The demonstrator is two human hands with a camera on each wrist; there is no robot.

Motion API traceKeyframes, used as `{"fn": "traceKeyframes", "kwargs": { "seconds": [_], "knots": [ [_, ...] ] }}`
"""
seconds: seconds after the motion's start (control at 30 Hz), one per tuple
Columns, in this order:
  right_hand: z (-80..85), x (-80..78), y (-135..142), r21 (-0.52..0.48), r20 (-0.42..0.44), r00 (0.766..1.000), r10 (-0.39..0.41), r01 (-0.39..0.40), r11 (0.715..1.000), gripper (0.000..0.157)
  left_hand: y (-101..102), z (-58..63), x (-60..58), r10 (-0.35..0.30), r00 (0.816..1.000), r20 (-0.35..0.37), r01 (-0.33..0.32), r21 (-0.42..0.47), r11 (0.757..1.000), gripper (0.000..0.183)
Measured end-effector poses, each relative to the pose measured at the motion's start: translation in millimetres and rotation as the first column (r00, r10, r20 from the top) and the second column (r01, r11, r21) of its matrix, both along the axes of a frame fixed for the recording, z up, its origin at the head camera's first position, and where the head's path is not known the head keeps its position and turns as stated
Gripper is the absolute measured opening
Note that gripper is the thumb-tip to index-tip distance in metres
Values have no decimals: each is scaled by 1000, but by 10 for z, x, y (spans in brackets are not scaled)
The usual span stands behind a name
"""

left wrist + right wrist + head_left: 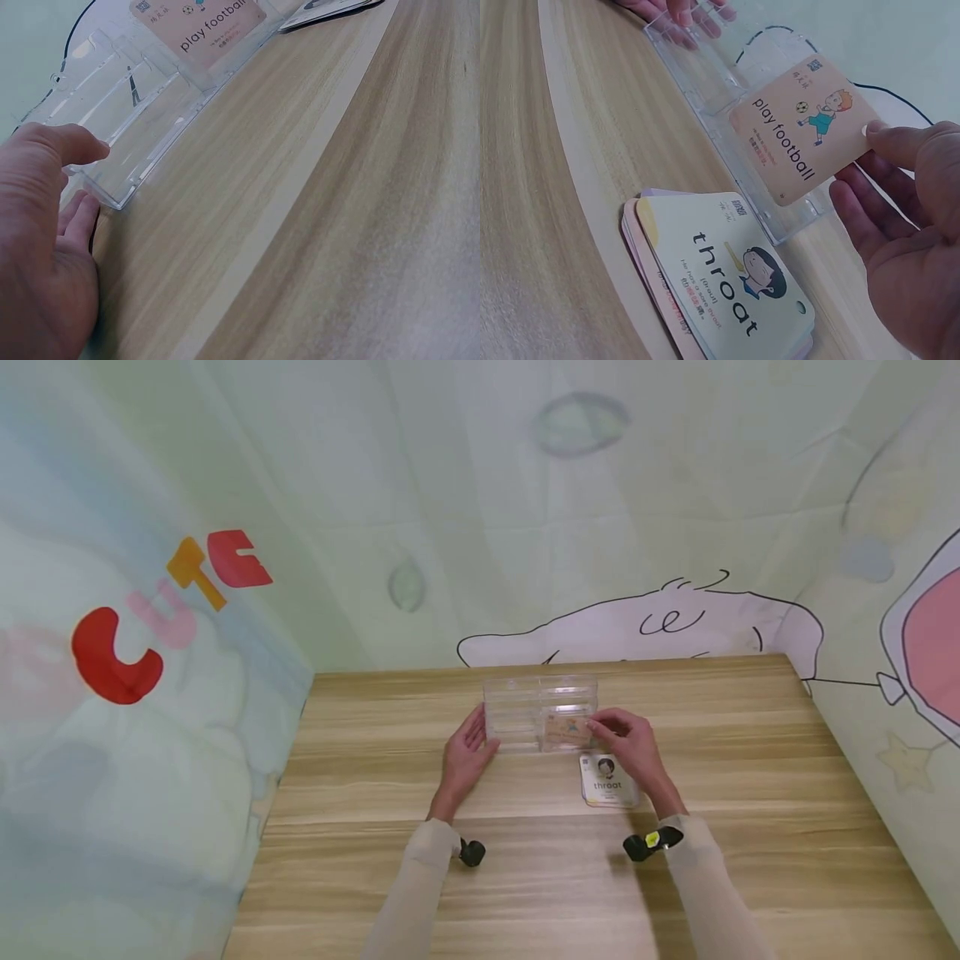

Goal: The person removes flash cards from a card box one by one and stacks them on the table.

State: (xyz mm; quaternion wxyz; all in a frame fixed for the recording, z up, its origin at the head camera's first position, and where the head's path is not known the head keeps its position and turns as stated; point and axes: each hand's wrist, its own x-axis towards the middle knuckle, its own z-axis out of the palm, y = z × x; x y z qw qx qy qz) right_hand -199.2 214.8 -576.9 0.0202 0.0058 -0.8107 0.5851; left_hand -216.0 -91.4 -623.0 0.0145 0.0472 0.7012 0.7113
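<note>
A clear plastic rack (513, 714) with stepped slots stands toward the back of the wooden table. At its left end, my left hand (468, 762) touches the side, thumb and fingers extended around the edge. My right hand (630, 743) pinches the edge of a pink "play football" card (810, 131) between thumb and fingers. That card leans in the front right slot of the rack, its printed face toward me. Just in front of the rack's right half lies a stack of cards (609, 783), with "throat" on top; the right wrist view shows its layered edges.
The wooden table (525, 885) runs up to a cloth backdrop (360, 485) with cartoon drawings behind and at the sides. Black wrist cameras sit on both wrists, the left one (472, 852) close above the tabletop.
</note>
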Motion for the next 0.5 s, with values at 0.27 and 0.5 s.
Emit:
{"fn": "traceKeyframes", "kwargs": {
  "seconds": [0.27,0.5],
  "knots": [
    [19,17,155,-62,16,1000,-19,20,998,25,27,3,-2,4,1000,18,-4,-11,1000,73],
    [6,97,287,-74,47,998,-32,35,997,26,25,15,8,26,999,27,-25,-30,999,72]
  ]
}}
